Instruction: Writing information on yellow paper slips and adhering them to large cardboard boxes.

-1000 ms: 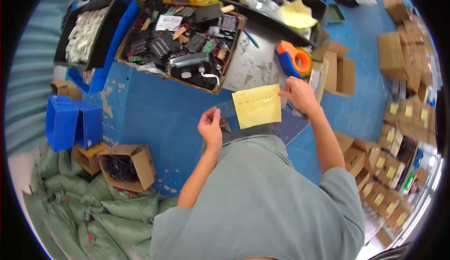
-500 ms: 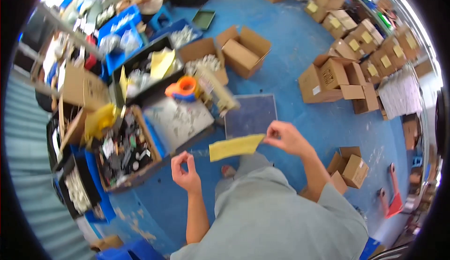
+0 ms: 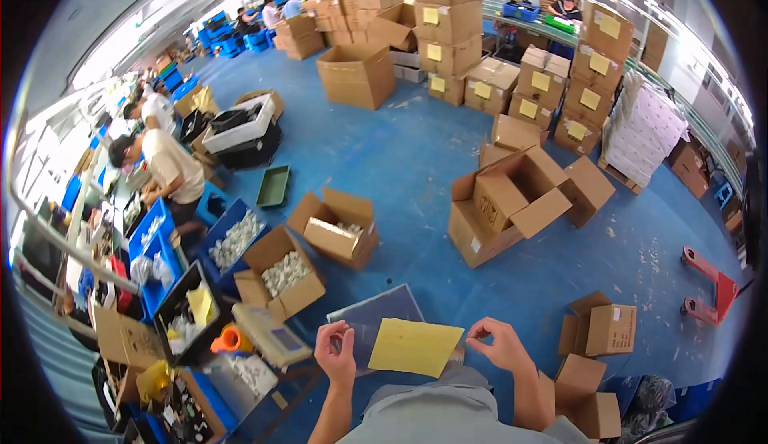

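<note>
A yellow paper sheet [image 3: 416, 348] hangs in front of me between my two hands, above the dark flat platform on the floor. My right hand [image 3: 498, 345] pinches it at its upper right corner. On the other side, my left hand [image 3: 336, 353] is closed in a pinch a little apart from the sheet's left edge. A faint see-through patch shows between these fingers and the paper, but I cannot make out what the left hand holds. Beyond the sheet lies the dark platform [image 3: 384, 304], partly covered by it.
At left stand a bench scale [image 3: 276, 338], an orange tape dispenser [image 3: 230, 338] and a box of white parts [image 3: 288, 308]. Open cartons [image 3: 512, 204] stand ahead. A red pallet jack [image 3: 712, 288] is at right. Stacked boxes [image 3: 448, 24] and a seated co-worker [image 3: 566, 6] are farther off.
My view has lifted toward the far room. The yellow sheet has turned its broad face toward me, and my left hand is nearer to it. My right hand still pinches its corner.
</note>
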### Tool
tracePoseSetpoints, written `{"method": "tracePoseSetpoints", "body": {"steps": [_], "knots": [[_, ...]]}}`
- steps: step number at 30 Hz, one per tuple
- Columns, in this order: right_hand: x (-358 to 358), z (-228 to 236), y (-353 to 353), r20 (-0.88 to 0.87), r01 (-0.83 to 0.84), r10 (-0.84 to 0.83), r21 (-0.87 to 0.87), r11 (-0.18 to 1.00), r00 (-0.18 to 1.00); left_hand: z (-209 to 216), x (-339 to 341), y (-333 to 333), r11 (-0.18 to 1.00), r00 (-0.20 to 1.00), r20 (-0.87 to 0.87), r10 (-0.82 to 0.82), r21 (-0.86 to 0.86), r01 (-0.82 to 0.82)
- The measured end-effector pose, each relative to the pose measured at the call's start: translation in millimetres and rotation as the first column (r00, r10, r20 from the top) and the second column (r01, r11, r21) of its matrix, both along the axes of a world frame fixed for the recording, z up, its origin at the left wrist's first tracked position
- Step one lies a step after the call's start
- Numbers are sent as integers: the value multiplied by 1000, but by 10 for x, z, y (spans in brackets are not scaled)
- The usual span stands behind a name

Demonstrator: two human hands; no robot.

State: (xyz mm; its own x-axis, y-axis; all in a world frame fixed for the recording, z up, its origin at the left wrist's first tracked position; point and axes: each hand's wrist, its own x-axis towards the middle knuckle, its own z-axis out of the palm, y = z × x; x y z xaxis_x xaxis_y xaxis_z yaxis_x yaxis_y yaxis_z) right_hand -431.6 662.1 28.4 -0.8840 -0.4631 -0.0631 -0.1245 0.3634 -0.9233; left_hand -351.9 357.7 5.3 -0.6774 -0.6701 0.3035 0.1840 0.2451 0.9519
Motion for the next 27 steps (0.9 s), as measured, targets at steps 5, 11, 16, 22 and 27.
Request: {"method": "tracePoseSetpoints", "body": {"steps": [5, 11, 16, 22, 27], "knots": [[-847, -31, 520, -8, 81, -81, 20, 997, 997, 49, -1162, 473, 996, 996, 47, -78, 44, 76], [-1986, -197, 617, -16, 127, -127, 10, 992, 992, -18, -2309, 575, 994, 994, 84, -65, -87, 72], [-3061, -242, 424, 15, 164, -165, 52, 985, 986, -249, -3437, 405, 996, 997, 70, -28, -83, 34], [-4610, -258, -254, 198, 196, -196, 18, 980, 960, -537, -4957, -266, 999, 997, 71, -8, 33, 5], [-5892, -200, -986, 85, 19, -39, 227, 974, 996, -775, -6046, -946, 970, 984, 178, -18, 242, -26]]}}
